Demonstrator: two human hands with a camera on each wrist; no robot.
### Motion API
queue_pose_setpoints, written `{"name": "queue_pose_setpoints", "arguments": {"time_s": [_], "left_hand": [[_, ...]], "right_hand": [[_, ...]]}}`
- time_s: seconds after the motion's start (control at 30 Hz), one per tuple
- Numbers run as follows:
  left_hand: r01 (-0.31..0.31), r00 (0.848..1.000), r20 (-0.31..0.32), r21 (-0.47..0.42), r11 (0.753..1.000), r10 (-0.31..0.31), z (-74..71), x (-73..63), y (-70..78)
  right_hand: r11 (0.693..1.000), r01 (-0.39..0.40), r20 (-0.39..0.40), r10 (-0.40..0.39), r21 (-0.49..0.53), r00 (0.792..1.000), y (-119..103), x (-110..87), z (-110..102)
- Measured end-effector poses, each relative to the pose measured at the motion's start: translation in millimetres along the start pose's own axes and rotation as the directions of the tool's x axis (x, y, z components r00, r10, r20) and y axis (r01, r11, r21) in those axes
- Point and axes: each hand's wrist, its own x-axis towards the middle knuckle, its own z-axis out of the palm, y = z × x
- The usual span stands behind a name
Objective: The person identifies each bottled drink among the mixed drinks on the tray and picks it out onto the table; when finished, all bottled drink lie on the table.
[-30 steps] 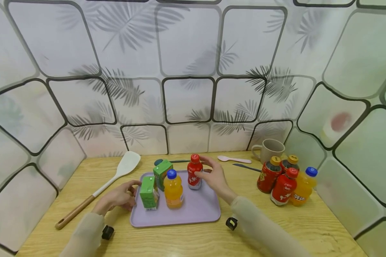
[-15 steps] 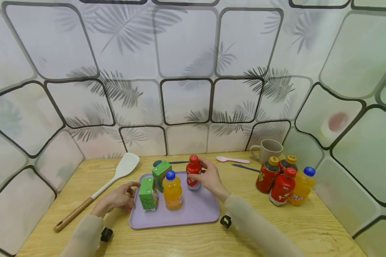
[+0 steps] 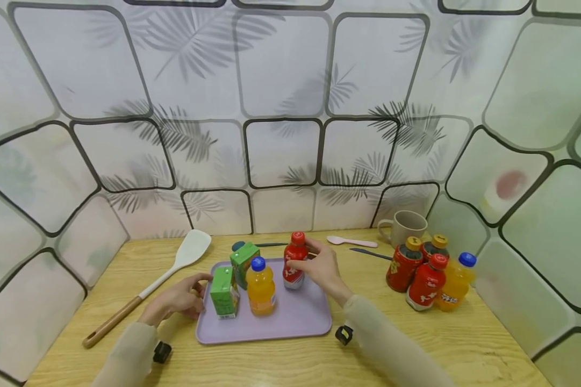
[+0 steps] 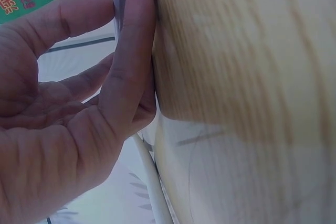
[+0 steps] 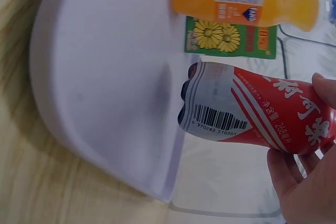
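Observation:
My right hand (image 3: 323, 267) grips a red cola bottle (image 5: 273, 111) round its upper part, thumb on one side and fingers on the other. The bottle stands nearly upright over the right half of a lavender tray (image 3: 300, 320); whether its base touches the tray I cannot tell. At the tray's left rim, my left hand (image 3: 181, 296) pinches the edge between thumb and a finger (image 4: 134, 40). On the tray are an orange soda bottle (image 3: 261, 290) with a blue cap and two green drink cartons, one in front (image 3: 224, 293) and one behind (image 3: 243, 262).
Several bottles (image 3: 425, 285), red-labelled and orange, cluster at the right, with a beige mug (image 3: 408, 226) behind them. A pink spoon (image 3: 352, 242) and a dark knife (image 3: 370, 252) lie behind the tray. A white spatula (image 3: 176, 266) with a wooden handle lies left. Patterned walls enclose the table.
The red bottle in my right hand has shifted slightly toward me over the tray. My left hand has stayed at the rim, and the other drinks have not moved.

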Motion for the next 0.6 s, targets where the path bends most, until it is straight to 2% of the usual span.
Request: {"name": "queue_pose_setpoints", "arguments": {"time_s": [0.27,0.6], "left_hand": [[-0.009,1.0,0.018,-0.004,1.0,0.009,-3.3,0.6,4.7],[0.011,1.0,0.021,-0.02,1.0,-0.01,-2.4,0.3,2.9]], "right_hand": [[0.998,0.044,-0.005,-0.043,0.037,0.999,-11.3,-9.8,-21.1],[0.998,0.062,-0.055,-0.063,-0.027,0.996,-5.3,-18.7,-50.1]]}}
